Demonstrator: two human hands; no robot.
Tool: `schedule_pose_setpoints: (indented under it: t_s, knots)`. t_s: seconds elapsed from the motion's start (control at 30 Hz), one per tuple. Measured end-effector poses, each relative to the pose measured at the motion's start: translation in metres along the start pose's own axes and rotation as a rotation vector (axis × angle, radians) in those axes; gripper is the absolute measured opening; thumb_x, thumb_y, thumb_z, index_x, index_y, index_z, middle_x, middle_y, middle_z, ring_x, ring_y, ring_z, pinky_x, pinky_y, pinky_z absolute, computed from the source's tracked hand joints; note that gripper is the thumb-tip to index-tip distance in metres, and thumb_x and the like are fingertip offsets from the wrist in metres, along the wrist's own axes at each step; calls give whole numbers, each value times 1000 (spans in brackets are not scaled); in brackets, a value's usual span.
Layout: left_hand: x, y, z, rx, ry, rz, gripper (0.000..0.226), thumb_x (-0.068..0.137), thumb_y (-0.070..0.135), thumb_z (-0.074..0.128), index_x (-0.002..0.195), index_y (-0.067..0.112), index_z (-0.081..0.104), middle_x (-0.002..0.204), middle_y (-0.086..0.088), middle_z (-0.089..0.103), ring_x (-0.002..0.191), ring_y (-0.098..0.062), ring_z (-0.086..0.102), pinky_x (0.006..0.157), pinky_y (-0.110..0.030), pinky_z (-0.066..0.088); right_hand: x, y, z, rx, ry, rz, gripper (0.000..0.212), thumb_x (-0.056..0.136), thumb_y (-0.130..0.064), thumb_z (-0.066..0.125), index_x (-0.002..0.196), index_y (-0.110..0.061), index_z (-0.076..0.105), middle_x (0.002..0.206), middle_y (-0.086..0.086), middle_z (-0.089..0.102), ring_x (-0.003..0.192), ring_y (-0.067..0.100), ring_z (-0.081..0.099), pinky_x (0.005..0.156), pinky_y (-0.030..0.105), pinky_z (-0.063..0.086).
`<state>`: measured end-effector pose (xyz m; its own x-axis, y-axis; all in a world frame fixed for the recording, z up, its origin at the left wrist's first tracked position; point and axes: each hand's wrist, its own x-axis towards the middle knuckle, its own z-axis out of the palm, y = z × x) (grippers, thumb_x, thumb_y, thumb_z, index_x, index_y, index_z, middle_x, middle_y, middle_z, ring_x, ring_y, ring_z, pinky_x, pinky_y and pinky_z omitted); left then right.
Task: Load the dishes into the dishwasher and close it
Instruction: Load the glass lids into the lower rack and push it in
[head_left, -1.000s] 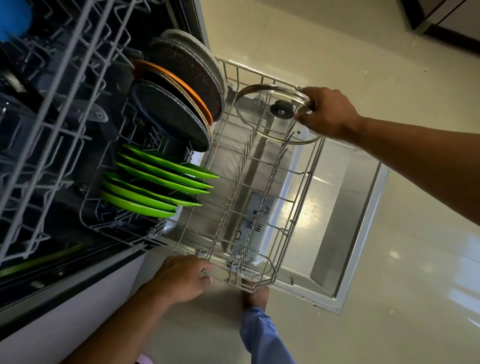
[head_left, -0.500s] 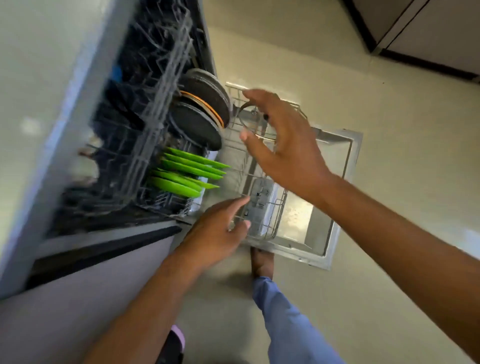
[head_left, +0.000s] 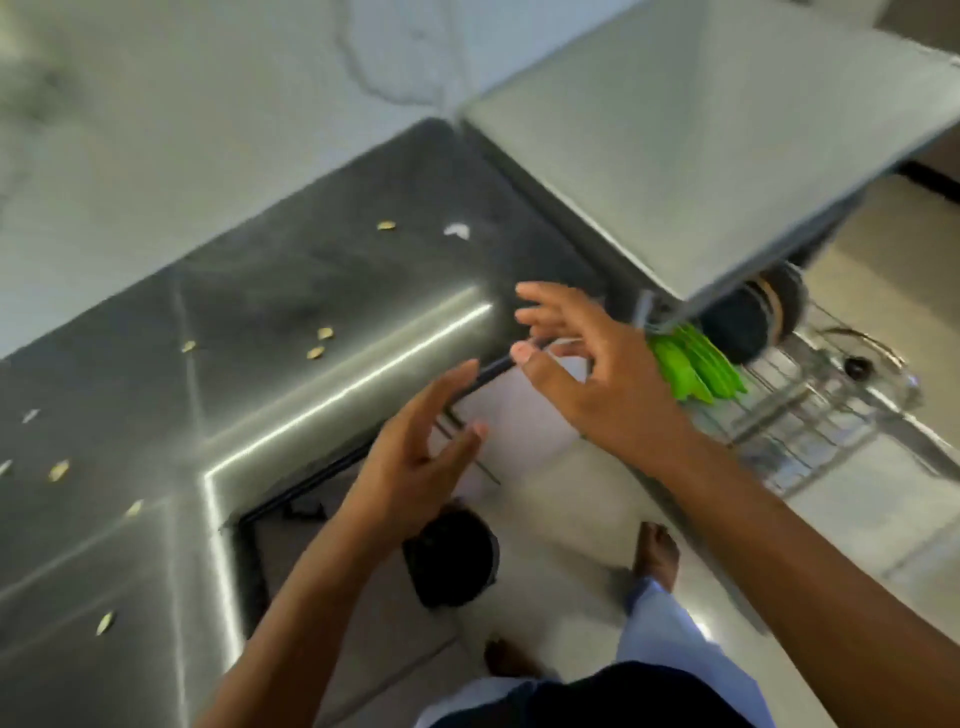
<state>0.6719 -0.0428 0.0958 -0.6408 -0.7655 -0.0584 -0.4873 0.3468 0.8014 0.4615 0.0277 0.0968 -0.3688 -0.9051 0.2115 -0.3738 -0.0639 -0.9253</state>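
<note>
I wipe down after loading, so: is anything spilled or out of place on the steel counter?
Yes. Small yellowish scraps and a white bit lie scattered across the dark steel counter; they look like food debris.

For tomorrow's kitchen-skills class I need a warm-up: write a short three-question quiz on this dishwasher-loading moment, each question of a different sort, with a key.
1. True or false: the left hand is gripping a plate.
2. Multiple choice: the bright green plates stand in
A. the steel sink
B. the pulled-out wire lower rack
C. the right hand
3. Fill in: the round glass lid with a dark knob lies in the ____.

Key
1. False; both hands are open and hold nothing.
2. B
3. rack
</note>
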Motion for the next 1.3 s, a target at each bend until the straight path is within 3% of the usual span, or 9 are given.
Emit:
schedule_pose_setpoints:
  t_s: [0.17, 0.27, 0.37, 0.53, 0.6, 0.7, 0.97, 1.17, 1.3]
  knots:
    - [-123, -47, -81, -484, 556, -303, 50, 98, 16, 67, 146, 21, 53, 142, -3, 63, 130, -9, 59, 103, -25, 50, -8, -85, 135, 89, -412, -116, 49, 91, -52, 63, 138, -41, 56, 122, -13, 71, 112, 2, 67, 93, 30, 58]
    - [-189, -78, -91, -1077, 873, -512, 39, 104, 20, 54, 142, 22, 55, 143, -9, 63, 129, -25, 60, 106, -38, 48, -27, -115, 204, 101, -625, -135, 46, 92, -41, 69, 136, -34, 59, 122, -4, 72, 106, 7, 70, 93, 37, 59]
    - [-243, -107, -87, -1492, 1069, -578, 51, 103, 33, 53, 150, 15, 47, 147, -14, 57, 133, -35, 55, 113, -48, 42, -49, -136, 264, 51, -857, -149, 42, 96, -27, 71, 137, -27, 60, 121, 0, 71, 103, 13, 71, 98, 39, 57]
    - [-298, -146, -85, -1983, 1407, -509, 78, 99, 41, 62, 159, 5, 27, 149, -18, 52, 138, -43, 49, 119, -53, 37, -81, -167, 335, -40, -1092, -203, 39, 98, -24, 69, 136, -22, 63, 103, -10, 71, 81, -7, 65, 79, 12, 50]
    - [-309, -156, -90, -2043, 1526, -438, 81, 99, 43, 62, 159, 4, 24, 152, -17, 50, 141, -41, 47, 120, -51, 36, -92, -177, 355, -58, -1133, -206, 38, 98, -24, 68, 135, -19, 63, 106, -3, 73, 82, -1, 65, 79, 23, 54]
    - [-321, -174, -106, -2051, 1693, -350, 72, 100, 47, 60, 150, 0, 39, 150, -16, 52, 142, -34, 48, 120, -46, 38, -105, -188, 375, -92, -1189, -207, 39, 99, -26, 68, 137, -19, 62, 113, 3, 72, 89, 12, 65, 92, 42, 59]
    - [-315, -198, -125, -1915, 1883, -426, 40, 113, 15, 34, 148, -2, 45, 144, -17, 60, 133, -29, 58, 116, -41, 43, -101, -187, 376, -53, -1199, -176, 37, 98, -26, 69, 134, -27, 62, 114, 0, 72, 101, 22, 71, 89, 45, 60]
    - [-284, -187, -133, -1889, 1733, -390, 38, 111, 7, 39, 146, -5, 46, 136, -21, 62, 131, -32, 60, 112, -42, 47, -68, -170, 353, -17, -1074, -119, 34, 98, -21, 69, 131, -26, 64, 114, 3, 74, 102, 28, 72, 92, 45, 59]
    - [-250, -166, -138, -1610, 1476, -303, 28, 105, 6, 51, 131, -4, 57, 113, -23, 72, 99, -27, 74, 79, -34, 65, -40, -160, 323, 9, -942, -51, 35, 98, -25, 70, 132, -27, 64, 109, 0, 75, 102, 29, 72, 98, 51, 57]
